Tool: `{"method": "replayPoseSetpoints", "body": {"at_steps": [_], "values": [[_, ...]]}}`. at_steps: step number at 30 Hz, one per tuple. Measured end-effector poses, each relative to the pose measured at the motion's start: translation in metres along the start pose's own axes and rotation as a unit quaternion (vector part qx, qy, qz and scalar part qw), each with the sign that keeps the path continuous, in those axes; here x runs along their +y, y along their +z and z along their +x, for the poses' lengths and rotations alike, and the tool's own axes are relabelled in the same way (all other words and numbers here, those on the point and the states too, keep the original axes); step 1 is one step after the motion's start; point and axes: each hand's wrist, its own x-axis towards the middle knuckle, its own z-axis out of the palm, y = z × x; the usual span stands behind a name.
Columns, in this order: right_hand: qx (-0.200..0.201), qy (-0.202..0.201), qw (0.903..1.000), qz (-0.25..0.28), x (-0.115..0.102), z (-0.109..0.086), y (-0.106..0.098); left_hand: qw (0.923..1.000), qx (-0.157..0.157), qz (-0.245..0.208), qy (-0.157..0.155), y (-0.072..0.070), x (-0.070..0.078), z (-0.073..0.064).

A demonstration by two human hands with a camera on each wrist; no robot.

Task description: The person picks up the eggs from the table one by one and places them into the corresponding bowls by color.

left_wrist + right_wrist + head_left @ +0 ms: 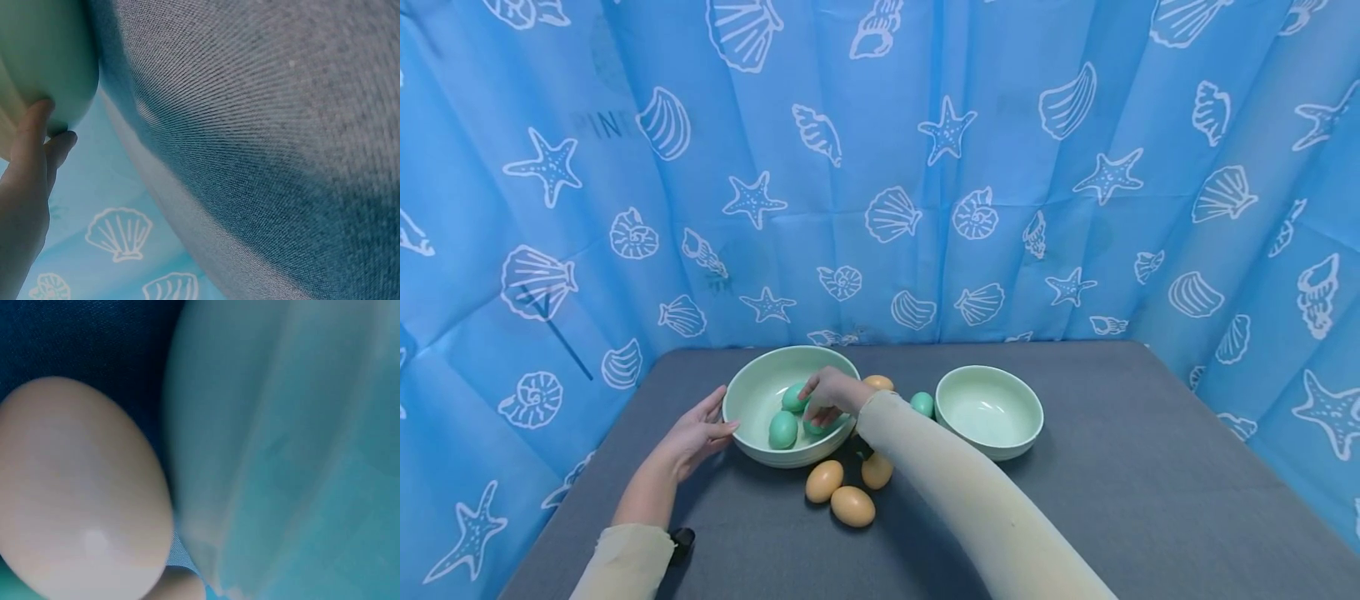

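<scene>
A large pale green bowl (752,392) stands at the back left of the table, with green eggs (783,430) inside. At its left side my left hand (692,433) rests with extended fingers and thumb against the outer wall; the left wrist view shows these fingers (31,134) touching the bowl. Over the bowl's right rim reaches my right hand (833,393), fingers bent down around a green egg (815,427) that they partly cover. Another green egg (793,397) lies by its fingertips. In the right wrist view, a brown egg (81,487) sits beside the bowl's outer wall (281,456); the hand is out of sight there.
Brown eggs (853,507) lie in front of and beside the large bowl, one (878,382) behind the right forearm. A green egg (922,404) rests against a smaller pale green bowl (988,408) on the right. A blue shell-patterned curtain (880,208) hangs behind the grey table (1150,483).
</scene>
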Motion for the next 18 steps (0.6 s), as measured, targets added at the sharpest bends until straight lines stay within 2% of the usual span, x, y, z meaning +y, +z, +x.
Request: {"method": "replayPoseSetpoints", "body": {"at_steps": [11, 18], "values": [[-0.023, -0.032, 0.9991, 0.015, -0.001, -0.019, -0.017, 1.0, 0.003, 0.006, 0.002, 0.003, 0.0, 0.001], [-0.015, -0.047, 0.9983, 0.03, 0.003, -0.031, -0.031, 1.0, 0.0, 0.009, 0.0, 0.001, 0.0, 0.0]]}}
